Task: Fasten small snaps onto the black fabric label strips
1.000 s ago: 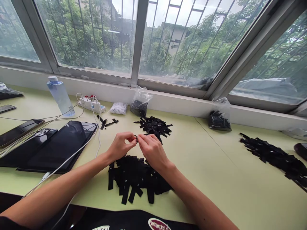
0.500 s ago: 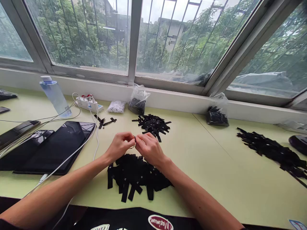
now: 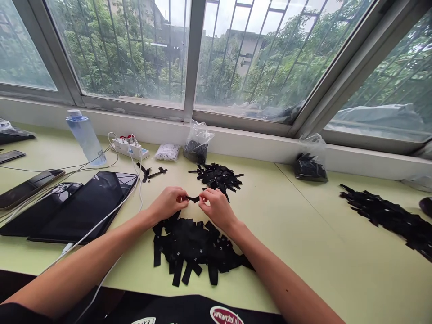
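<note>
A short black fabric strip is stretched level between my two hands, above the table. My left hand pinches its left end between thumb and fingers. The other end is in the closed fingertips of my right hand. Just below my hands lies a large heap of black strips, some with small white M marks. Behind my right hand is a smaller, spread-out pile of black strips. A few loose black strips lie farther left.
To the left are a tablet, phones, a water bottle and a power strip with trailing cables. Along the sill stand a white packet and plastic bags of dark pieces. Another strip pile lies right.
My hands, close together before, have moved apart, and the black strip now shows straight between them. The whole view has shifted slightly.
</note>
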The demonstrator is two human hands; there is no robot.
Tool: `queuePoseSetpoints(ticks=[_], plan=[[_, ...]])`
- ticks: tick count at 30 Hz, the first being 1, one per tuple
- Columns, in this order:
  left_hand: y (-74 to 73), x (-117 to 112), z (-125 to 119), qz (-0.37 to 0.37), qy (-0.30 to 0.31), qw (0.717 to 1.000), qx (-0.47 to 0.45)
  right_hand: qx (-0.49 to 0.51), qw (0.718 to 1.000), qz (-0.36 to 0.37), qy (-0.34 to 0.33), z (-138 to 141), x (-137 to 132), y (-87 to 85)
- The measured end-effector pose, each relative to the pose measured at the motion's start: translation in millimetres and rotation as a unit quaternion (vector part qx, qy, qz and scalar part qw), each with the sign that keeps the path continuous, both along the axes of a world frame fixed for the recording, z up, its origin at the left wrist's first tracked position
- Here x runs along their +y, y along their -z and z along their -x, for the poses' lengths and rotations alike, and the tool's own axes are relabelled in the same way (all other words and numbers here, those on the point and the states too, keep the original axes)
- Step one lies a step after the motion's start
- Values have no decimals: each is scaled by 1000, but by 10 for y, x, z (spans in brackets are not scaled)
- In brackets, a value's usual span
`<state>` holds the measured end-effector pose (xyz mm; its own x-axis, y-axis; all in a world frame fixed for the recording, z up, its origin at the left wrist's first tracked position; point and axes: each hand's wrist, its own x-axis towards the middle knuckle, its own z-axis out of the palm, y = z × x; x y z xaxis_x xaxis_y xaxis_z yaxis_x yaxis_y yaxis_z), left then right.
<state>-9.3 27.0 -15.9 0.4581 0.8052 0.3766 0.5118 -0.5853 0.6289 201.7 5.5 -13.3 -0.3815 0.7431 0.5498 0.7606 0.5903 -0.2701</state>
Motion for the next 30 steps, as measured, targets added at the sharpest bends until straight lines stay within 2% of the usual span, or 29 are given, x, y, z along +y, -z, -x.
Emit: queuePoseSetpoints(ticks=[6,12,17,25,30], plan=[[51,53,71,-31,10,999,41,-48,997,60,25,-84,49,28],[55,85,94,-73,15,994,76,-54,996,70,-10,-120,111,89],[47,66,72,-104,22,990,94,-46,996,74,-8,-125,106,97],[70,95,78,-69,3,996,65,-52,996,62,35,-15,-25,-17],[15,64,72,-52,-12,997,55,-54,995,76,38,3,-39,15]])
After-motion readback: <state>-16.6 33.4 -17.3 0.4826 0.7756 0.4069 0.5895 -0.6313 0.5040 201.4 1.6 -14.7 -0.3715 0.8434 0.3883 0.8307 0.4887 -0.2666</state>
